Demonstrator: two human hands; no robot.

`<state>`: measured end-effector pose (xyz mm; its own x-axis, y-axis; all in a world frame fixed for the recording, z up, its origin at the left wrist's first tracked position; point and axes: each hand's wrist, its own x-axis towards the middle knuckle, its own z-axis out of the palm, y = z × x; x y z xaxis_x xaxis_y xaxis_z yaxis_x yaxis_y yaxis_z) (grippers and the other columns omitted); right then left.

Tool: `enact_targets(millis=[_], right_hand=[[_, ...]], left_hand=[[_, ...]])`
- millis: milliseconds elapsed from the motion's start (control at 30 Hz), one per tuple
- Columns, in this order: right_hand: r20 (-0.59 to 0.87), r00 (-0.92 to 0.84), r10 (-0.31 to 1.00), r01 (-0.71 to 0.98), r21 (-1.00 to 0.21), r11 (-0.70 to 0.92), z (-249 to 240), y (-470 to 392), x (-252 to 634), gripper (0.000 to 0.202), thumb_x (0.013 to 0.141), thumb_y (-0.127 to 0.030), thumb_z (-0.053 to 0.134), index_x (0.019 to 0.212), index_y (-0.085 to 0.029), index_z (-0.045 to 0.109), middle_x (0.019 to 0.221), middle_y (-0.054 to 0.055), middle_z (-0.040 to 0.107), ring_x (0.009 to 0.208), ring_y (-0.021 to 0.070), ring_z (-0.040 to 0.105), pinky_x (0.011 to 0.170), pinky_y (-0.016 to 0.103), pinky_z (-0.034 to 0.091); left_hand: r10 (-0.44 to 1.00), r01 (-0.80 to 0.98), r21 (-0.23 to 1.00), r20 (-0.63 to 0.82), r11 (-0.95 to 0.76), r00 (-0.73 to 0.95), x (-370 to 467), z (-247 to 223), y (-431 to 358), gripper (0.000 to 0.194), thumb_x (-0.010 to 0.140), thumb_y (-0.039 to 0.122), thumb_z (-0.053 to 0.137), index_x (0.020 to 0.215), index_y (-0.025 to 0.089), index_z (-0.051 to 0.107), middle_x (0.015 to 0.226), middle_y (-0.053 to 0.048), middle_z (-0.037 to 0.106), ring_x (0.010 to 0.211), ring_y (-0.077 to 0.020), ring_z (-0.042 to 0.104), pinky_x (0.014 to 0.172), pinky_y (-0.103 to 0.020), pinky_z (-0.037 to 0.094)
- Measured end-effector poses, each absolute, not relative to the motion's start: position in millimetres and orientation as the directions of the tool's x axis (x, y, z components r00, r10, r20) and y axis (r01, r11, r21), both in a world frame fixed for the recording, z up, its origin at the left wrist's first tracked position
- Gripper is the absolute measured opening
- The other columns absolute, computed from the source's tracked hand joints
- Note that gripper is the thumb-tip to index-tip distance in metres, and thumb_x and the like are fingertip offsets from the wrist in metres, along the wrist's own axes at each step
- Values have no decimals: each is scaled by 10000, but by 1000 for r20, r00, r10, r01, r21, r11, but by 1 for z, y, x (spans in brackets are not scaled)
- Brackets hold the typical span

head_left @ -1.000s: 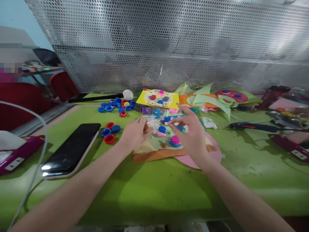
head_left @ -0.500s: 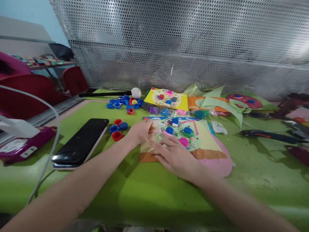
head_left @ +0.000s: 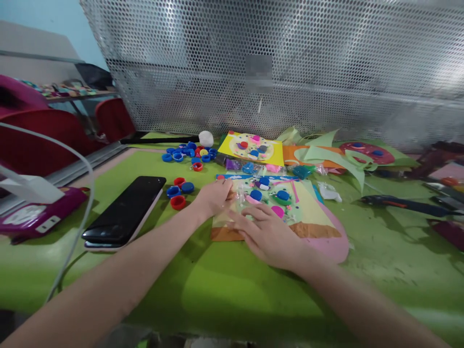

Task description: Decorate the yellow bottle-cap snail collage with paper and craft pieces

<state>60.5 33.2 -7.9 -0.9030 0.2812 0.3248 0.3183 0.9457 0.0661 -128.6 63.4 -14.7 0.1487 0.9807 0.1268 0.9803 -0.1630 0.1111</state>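
Observation:
A paper craft picture [head_left: 319,212] lies flat on the table, decorated with bottle caps, small beads, pink strips and a brown paper band. At its left side is my left hand [head_left: 213,197], closed with curled fingertips. A clear, shiny bit shows beside them, but what they grip I cannot make out. My right hand [head_left: 270,235] rests palm down over the lower middle of the picture, fingers stretched toward the left hand. A blue cap [head_left: 255,195] and a pink cap [head_left: 277,211] sit just beyond its knuckles. Pink paper [head_left: 337,246] sticks out underneath.
Loose bottle caps [head_left: 177,202] lie left of my left hand, with a larger pile [head_left: 188,151] behind. A black phone [head_left: 125,210] and purple power strip [head_left: 47,212] are at left. Behind are a yellow card [head_left: 224,145] and perforated metal screen [head_left: 203,72]. A dark pen-like tool [head_left: 402,203] lies right.
My hands stay on the picture nearly in place, with only slight finger shifts. The whole view has moved a little, so things at left appear slightly further right.

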Motion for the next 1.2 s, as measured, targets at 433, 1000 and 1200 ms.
enact_targets(millis=[433,1000,1200], right_hand=[[259,-940,223,279,207,938,-10,31,60,625,784,-35,367,1401,-58,273,641,32,594,857,231,500,1048,486,205],[248,-958,146,212,267,940,-4,37,77,628,818,-67,383,1425,-107,226,703,11,603,806,212,473,1001,431,260],[223,-953,205,255,221,942,-1,40,81,667,798,-81,414,1431,-76,203,761,59,646,899,241,500,972,435,274]], left_hand=[[983,984,82,104,-159,150,-128,-14,64,141,824,276,448,910,167,472,855,-59,605,744,-194,575,546,-269,349],[985,986,75,94,-152,144,-129,-17,66,161,830,288,439,937,169,462,857,-60,601,748,-208,578,556,-282,360],[988,987,78,78,-142,136,-128,-13,63,130,815,257,468,916,176,464,888,-65,604,768,-210,584,563,-281,378]])
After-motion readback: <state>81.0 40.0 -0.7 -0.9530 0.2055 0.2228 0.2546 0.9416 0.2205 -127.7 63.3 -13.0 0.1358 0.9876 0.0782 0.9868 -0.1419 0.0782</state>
